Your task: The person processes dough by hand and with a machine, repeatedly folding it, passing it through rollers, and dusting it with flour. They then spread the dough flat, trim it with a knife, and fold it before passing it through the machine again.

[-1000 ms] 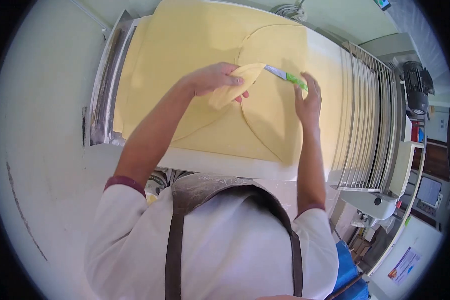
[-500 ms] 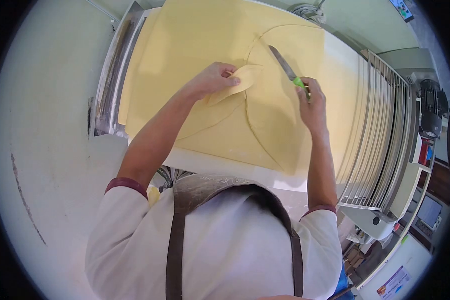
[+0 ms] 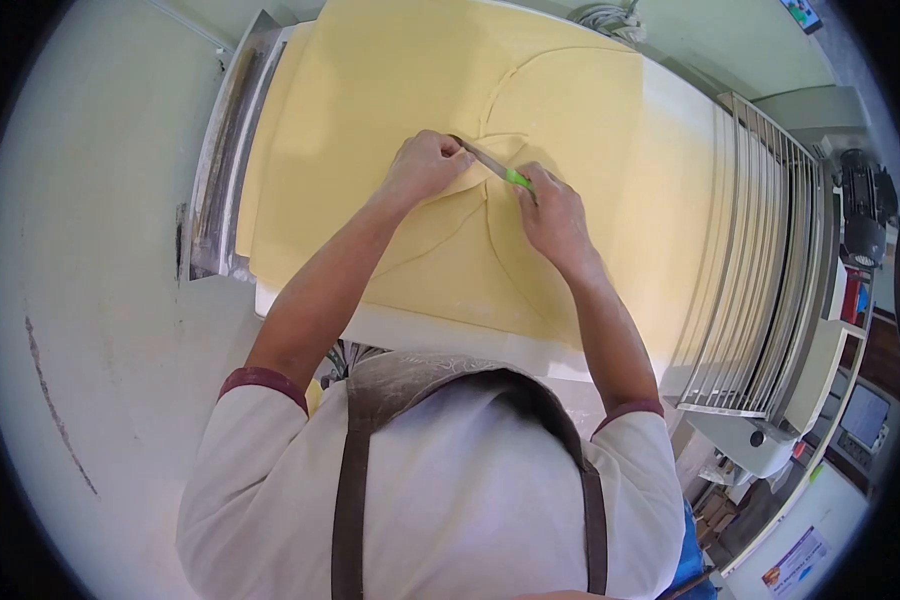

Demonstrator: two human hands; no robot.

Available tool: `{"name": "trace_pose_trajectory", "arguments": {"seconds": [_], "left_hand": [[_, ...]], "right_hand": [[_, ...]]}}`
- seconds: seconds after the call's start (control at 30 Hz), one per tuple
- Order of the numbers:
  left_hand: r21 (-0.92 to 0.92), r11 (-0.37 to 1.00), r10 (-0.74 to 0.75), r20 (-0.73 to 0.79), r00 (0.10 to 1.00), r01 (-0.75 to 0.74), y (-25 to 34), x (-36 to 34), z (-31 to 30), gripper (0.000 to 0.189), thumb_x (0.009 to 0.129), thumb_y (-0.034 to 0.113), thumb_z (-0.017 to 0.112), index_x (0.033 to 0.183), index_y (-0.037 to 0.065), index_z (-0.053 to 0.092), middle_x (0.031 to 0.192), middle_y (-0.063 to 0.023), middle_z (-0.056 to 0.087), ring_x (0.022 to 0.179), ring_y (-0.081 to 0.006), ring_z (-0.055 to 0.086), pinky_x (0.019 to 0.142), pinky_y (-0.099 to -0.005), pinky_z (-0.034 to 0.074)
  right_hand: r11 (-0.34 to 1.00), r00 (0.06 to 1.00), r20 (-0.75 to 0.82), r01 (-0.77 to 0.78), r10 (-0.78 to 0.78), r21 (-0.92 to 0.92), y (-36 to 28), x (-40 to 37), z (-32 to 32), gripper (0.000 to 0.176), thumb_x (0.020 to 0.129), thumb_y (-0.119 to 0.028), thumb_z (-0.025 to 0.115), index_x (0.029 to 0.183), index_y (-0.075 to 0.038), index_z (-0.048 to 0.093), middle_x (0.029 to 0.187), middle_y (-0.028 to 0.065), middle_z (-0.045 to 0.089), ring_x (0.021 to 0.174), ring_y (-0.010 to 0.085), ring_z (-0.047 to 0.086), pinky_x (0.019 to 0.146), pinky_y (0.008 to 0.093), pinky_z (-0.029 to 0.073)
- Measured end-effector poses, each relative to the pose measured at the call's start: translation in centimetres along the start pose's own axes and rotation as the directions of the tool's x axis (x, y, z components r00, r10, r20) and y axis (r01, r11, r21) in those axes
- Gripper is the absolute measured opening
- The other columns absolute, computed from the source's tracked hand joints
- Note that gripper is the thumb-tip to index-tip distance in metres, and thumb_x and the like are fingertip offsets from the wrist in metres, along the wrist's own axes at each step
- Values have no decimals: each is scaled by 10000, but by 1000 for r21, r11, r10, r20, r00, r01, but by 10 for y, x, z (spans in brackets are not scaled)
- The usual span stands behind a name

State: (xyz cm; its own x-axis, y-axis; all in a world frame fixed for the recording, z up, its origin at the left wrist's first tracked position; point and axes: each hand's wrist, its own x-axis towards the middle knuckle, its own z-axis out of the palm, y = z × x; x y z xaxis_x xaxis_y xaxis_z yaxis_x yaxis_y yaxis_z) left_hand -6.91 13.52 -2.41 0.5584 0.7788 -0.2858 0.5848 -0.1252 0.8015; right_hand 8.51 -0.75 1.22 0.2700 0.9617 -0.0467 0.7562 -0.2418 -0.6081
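Note:
A wide sheet of pale yellow dough (image 3: 370, 90) lies in front of me, with curved cut lines running across it. My left hand (image 3: 428, 170) pinches a lifted flap of dough (image 3: 460, 182) near the middle of the sheet, where the cuts meet. In my right hand (image 3: 555, 215) is a knife (image 3: 518, 178) with a green handle, gripped with the blade pointing up and left. The blade lies over the flap, its tip right at my left fingers.
A white work surface (image 3: 410, 322) shows along the dough's near edge. To the right stands a wire guard (image 3: 745, 260) on a machine, with a dark motor (image 3: 863, 205) beyond it. A metal trough (image 3: 220, 160) borders the left end. Coiled cable (image 3: 610, 18) sits at the back.
My right hand has brought the knife left and down from over the right part of the dough to the flap. My left hand still holds the flap.

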Motion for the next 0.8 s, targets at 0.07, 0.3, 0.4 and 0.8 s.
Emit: {"name": "trace_pose_trajectory", "arguments": {"seconds": [0.07, 0.3, 0.4, 0.8], "left_hand": [[78, 997, -14, -4, 1000, 14, 9, -3, -2, 301, 803, 298, 679, 822, -2, 675, 658, -63, 621, 597, -136, 564, 571, -303, 435], [-98, 989, -117, -100, 988, 107, -8, -5, -4, 262, 826, 262, 631, 810, 3, 671, 692, -103, 632, 664, -206, 606, 650, -348, 472], [-197, 975, -136, -178, 975, 100, -18, -8, -13, 243, 846, 230, 622, 820, -10, 653, 700, -79, 636, 670, -183, 610, 644, -325, 475], [-963, 190, -228, 145, 963, 190, -4, -112, 37, 387, 848, -66, 565, 1198, 10, 418, 1077, -136, 609, 958, -202, 624, 836, -327, 532]], "right_hand": [[999, 1000, 10, -9, 9, -46, -13, 14, 5, 159, 896, -138, 538, 1002, -22, 514, 910, 212, 622, 834, 414, 607, 719, 494, 471], [997, 998, 25, -52, 51, 51, 6, -17, 11, 149, 886, -128, 542, 1002, -38, 512, 882, 215, 609, 829, 420, 596, 722, 495, 467], [995, 997, 27, -73, 71, 70, 14, -37, 2, 167, 875, -110, 555, 1025, -40, 532, 900, 212, 606, 850, 414, 591, 740, 483, 467], [794, 970, -171, -34, 173, 607, -18, -88, 52, 409, 843, -50, 637, 1228, -18, 501, 950, 140, 617, 872, 227, 619, 788, 347, 487]]}}
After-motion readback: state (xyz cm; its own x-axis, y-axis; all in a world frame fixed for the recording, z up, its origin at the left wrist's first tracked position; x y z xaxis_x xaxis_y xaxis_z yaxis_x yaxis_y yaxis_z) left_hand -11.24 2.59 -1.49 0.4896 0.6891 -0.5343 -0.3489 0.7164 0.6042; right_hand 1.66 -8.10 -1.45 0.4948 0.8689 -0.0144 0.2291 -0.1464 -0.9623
